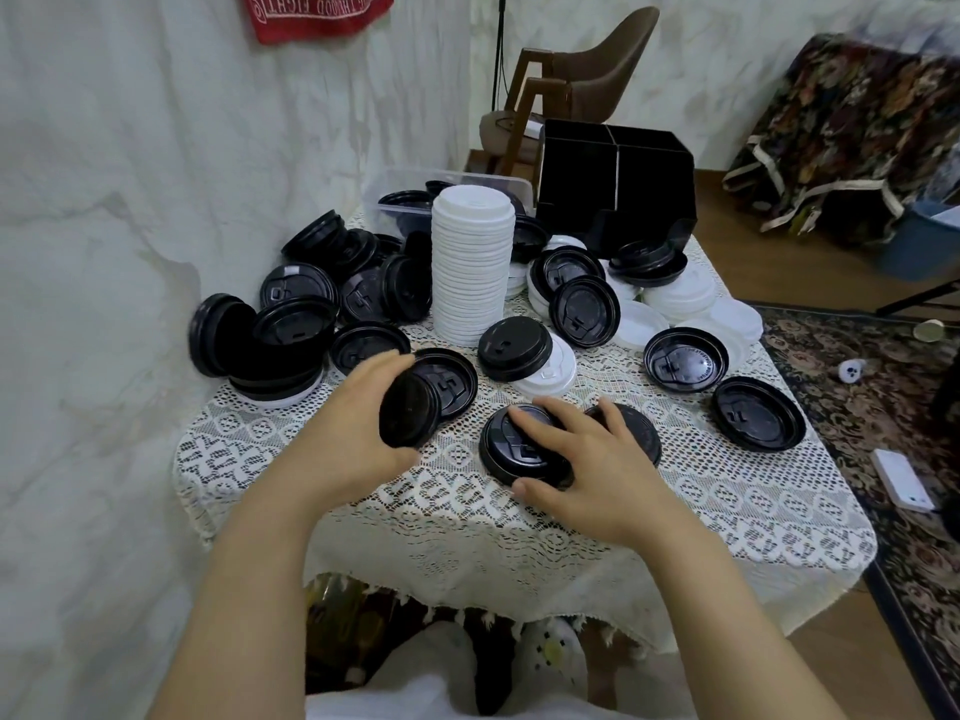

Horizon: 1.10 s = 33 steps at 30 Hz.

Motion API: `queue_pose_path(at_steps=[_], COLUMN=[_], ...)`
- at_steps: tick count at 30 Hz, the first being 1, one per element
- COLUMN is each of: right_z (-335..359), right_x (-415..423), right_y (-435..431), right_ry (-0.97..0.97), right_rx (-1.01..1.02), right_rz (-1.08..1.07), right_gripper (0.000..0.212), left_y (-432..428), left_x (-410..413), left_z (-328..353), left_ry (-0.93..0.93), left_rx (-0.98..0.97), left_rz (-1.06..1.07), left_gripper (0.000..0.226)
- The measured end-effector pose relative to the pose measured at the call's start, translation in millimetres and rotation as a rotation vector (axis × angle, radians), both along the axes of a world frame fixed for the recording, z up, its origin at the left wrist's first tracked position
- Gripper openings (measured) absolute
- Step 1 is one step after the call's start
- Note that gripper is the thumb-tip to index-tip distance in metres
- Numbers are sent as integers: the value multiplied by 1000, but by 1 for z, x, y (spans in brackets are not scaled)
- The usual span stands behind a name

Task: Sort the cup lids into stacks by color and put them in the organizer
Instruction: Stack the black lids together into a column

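My left hand grips a small stack of black lids, tilted on edge just above the lace cloth. To its right, my right hand lies over a black lid flat on the table, fingers curled round its rim. A tall stack of white lids stands at the middle back. Loose black lids pile up at the left, and mixed black and white lids lie at the right. The black organizer stands at the far right corner.
A clear plastic tub sits behind the white stack. The small table with its lace cloth stands against a white wall on the left. A brown chair is behind; a patterned rug with small items lies right.
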State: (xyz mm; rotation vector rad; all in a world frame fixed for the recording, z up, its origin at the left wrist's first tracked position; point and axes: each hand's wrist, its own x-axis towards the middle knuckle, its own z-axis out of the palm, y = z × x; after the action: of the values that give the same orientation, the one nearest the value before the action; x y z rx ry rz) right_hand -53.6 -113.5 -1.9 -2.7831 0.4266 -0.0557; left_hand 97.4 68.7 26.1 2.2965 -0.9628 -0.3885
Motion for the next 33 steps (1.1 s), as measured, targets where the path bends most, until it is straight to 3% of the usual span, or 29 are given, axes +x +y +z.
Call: queue_pose_path(at_steps=[3, 10, 20, 33], right_z=[6, 7, -2, -8], right_x=[-3, -5, -2, -4], right_y=[0, 0, -6, -13], right_ry=[20, -52, -105, -163], right_rx=[60, 178, 165, 384], right_rz=[-8, -70, -64, -101], right_gripper=[68, 80, 88, 126], left_y=[6, 3, -10, -52], left_x=[10, 19, -7, -31], left_z=[-8, -12, 0, -11], left_ry=[44, -36, -83, -84], left_rx=[62, 36, -185, -72], left_rz=[-13, -2, -77, -207], left_gripper=[97, 88, 85, 82])
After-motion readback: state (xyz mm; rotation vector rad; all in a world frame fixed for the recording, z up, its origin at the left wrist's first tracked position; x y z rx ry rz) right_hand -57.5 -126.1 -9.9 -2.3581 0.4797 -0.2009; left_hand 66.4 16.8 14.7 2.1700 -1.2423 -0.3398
